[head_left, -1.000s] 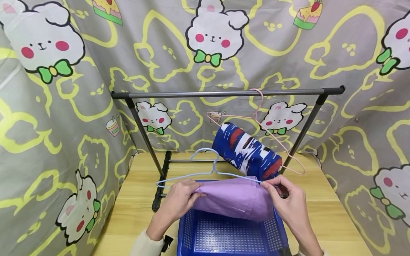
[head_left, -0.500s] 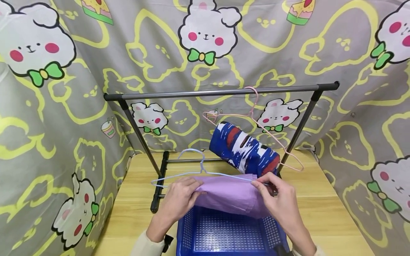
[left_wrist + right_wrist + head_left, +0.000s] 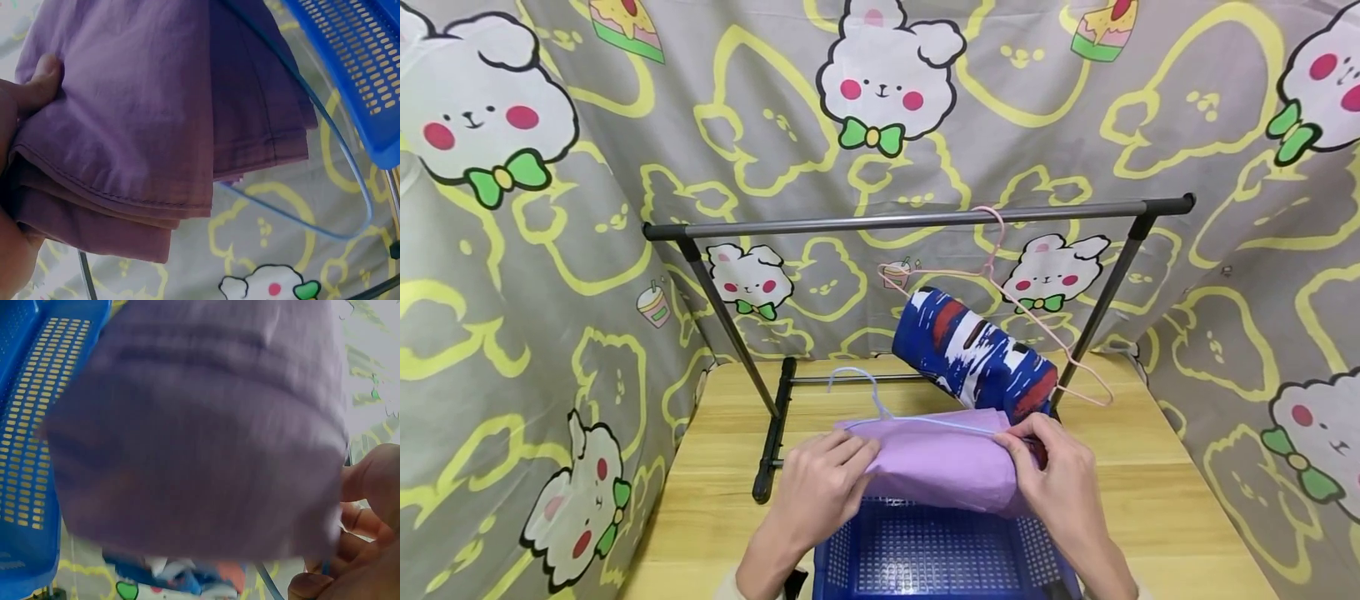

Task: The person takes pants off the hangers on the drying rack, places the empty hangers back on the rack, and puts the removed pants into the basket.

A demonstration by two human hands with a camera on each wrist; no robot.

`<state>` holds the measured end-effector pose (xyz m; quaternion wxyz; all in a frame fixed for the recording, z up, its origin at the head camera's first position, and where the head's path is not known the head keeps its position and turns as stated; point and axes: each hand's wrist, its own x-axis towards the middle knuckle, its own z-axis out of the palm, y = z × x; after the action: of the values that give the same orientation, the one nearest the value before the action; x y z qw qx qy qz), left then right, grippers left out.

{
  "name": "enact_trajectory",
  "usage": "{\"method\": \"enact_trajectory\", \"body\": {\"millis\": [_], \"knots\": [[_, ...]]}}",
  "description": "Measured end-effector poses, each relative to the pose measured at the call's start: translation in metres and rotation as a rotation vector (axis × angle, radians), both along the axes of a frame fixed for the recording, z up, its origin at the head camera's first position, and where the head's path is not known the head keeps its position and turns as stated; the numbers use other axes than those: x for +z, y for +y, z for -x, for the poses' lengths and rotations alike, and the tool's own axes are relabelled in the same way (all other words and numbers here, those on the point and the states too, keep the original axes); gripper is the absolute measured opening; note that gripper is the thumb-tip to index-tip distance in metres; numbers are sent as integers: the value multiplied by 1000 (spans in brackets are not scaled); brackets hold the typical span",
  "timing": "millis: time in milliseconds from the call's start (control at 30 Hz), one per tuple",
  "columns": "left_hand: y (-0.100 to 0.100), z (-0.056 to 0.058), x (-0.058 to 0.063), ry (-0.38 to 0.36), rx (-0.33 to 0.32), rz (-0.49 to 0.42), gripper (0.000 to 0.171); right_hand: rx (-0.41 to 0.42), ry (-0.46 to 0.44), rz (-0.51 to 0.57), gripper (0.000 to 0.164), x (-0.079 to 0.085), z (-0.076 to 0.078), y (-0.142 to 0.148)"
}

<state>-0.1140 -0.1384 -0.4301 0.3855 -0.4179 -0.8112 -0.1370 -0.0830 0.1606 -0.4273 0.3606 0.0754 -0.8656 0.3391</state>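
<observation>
A folded purple garment (image 3: pixel 943 462) with stitched hems is stretched between my two hands above the blue basket. My left hand (image 3: pixel 823 483) grips its left edge; in the left wrist view the thumb (image 3: pixel 44 81) presses on the outer layer, and several hem layers hang loose. At the right end, my right hand (image 3: pixel 1060 467) pinches the light blue hanger (image 3: pixel 877 398) near the garment's edge. The hanger's hook stands up behind the cloth, and its left arm now passes behind the garment. In the right wrist view the purple cloth (image 3: pixel 200 450) is blurred and hides much.
A dark metal rack (image 3: pixel 812 225) stands on the wooden table (image 3: pixel 1150 500). From its rail hangs a pink hanger (image 3: pixel 990 258), tilted, carrying a blue, white and red patterned garment (image 3: pixel 973 350). The blue basket (image 3: pixel 822 575) sits below my hands. A cartoon-print curtain (image 3: pixel 700 75) surrounds the table.
The blue hanger's hook has dropped lower. Its left end, which stuck out beyond my left hand, is now covered by the purple garment and hand. Both hands keep their hold.
</observation>
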Motion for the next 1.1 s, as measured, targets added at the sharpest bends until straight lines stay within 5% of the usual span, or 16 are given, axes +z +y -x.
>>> {"method": "enact_trajectory", "body": {"millis": [167, 533, 833, 967, 1100], "knots": [[-13, -13, 3, -13, -11, -19, 38, -17, -9, 24, 27, -4, -4, 8], [-15, -29, -2, 64, -63, -86, 29, -153, -61, 59, 22, -14, -6, 28], [-31, -30, -17, -24, 72, -86, 35, -196, -21, 95, 15, -17, -6, 25], [-40, -30, -25, -88, 106, -83, 42, -171, -57, 199, 8, -5, -2, 16], [-43, -30, -31, -117, 110, -88, 42, -55, -79, 354, 9, 11, 6, 2]]}}
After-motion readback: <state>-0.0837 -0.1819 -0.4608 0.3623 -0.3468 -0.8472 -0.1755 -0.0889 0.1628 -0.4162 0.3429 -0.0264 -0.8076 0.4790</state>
